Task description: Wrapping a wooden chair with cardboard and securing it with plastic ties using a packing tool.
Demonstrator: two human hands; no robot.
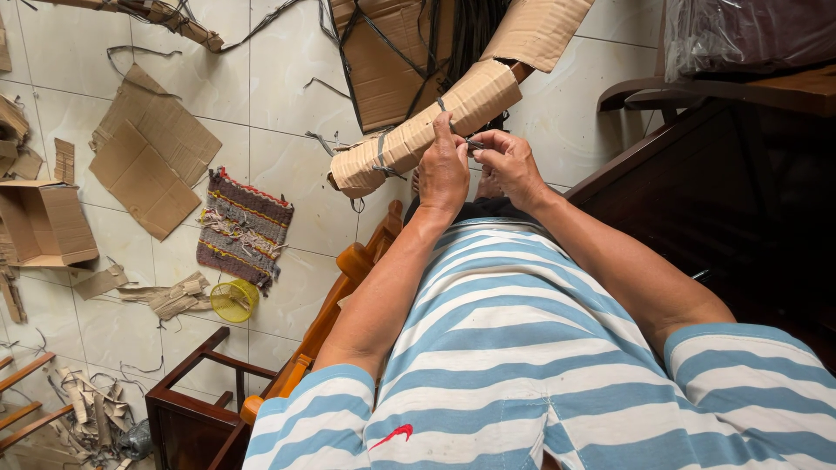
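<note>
A long piece wrapped in brown cardboard (418, 135) and bound with dark straps lies slanted across the tiled floor in front of me. My left hand (442, 170) rests against its near side, fingers pinched on a thin dark strap (470, 144). My right hand (509, 164) faces it, pinching the same strap's other end. Both hands sit close together above my lap; I wear a blue-and-white striped shirt.
Cardboard scraps (148, 148) and an open box (48, 222) litter the floor at left. A small woven mat (242, 228) and a yellow cup (233, 300) lie nearby. Wooden chair frames (348, 278) stand left; dark wooden furniture (697, 191) rises at right.
</note>
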